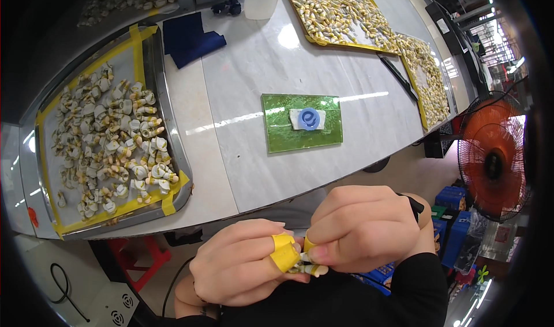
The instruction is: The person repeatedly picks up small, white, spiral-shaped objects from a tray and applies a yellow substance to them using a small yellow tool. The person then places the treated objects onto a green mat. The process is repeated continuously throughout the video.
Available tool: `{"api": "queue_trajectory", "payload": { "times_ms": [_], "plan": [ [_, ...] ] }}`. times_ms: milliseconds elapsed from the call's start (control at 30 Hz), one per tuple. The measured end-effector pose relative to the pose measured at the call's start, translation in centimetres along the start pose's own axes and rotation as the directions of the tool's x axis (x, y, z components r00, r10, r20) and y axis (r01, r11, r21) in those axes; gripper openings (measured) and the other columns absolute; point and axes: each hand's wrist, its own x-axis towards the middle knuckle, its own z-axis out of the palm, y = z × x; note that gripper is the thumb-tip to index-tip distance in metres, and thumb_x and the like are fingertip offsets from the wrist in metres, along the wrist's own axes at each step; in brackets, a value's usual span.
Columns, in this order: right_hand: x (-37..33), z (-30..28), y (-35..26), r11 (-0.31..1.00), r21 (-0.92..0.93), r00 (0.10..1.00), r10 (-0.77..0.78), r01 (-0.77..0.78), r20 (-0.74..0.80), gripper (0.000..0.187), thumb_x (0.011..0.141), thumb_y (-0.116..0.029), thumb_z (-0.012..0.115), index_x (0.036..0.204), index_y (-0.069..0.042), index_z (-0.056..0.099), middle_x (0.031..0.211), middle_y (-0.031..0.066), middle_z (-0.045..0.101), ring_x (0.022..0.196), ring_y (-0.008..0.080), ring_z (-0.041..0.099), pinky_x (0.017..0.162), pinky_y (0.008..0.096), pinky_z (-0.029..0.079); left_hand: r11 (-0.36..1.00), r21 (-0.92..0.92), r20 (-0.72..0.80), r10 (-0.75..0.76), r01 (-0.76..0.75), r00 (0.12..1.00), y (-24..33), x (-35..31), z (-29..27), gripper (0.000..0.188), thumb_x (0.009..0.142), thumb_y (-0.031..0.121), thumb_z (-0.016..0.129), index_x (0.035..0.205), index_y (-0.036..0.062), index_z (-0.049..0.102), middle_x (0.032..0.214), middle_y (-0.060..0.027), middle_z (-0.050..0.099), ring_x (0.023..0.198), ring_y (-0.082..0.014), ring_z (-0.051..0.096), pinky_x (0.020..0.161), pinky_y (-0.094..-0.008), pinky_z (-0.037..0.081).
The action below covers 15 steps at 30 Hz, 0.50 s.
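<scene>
Close in front of my body, my left hand (239, 263) is closed, with yellow tape wrapped round its fingers. My right hand (363, 229) meets it in a pinch, and a bit of yellow tape shows at its fingertips too. Between the fingertips of both hands is a small figurine (312, 268), pale with white and yellow parts; the fingers hide most of it. Beyond the hands, on the table, lies a green glassy slab (277, 136). On the slab is a white pad (295, 121) with a round blue piece (309, 119) on top.
A tray (186, 182) edged with yellow tape, holding many similar figurines, stands at left. Farther trays (323, 41) of small yellow-and-white pieces lie at back right, beside a black stick-like tool (398, 76). Blue cloth (193, 41), a white bottle (261, 1) and an orange fan (493, 157) surround the table.
</scene>
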Motion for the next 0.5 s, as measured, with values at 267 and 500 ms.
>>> {"api": "queue_trajectory", "payload": {
  "times_ms": [267, 500],
  "plan": [
    [-0.1, 0.1, 0.7, 0.979, -0.122, 0.986, -0.167, 0.162, -0.026, 0.013, 0.068, 0.007, 0.065, 0.08, 0.007, 0.06, 0.076, 0.0132, 0.059, 0.06, 0.021, 0.056, 0.052, 0.0268, 0.048, 0.983, 0.159, -0.014, -0.092, 0.093, 0.996, 0.6, 0.4, 0.4, 0.031, 0.062, 0.011, 0.082, 0.085, 0.0024, 0.064, 0.088, -0.0092, 0.066, 0.082, -0.0257, 0.063, 0.073, -0.0313, 0.054],
    [-0.3, 0.2, 0.9, 0.978, -0.138, 0.986, -0.162, 0.154, -0.048, 0.019, 0.068, 0.002, 0.07, 0.086, 0.005, 0.063, 0.077, 0.0096, 0.06, 0.061, 0.0201, 0.056, 0.054, 0.0272, 0.045, 0.989, 0.044, -0.047, -0.136, 0.138, 0.99, 0.0, 0.4, 0.1, 0.026, 0.071, 0.005, 0.075, 0.092, -0.0024, 0.062, 0.088, -0.0104, 0.067, 0.079, -0.0212, 0.064, 0.071, -0.0293, 0.052]
  ]
}}
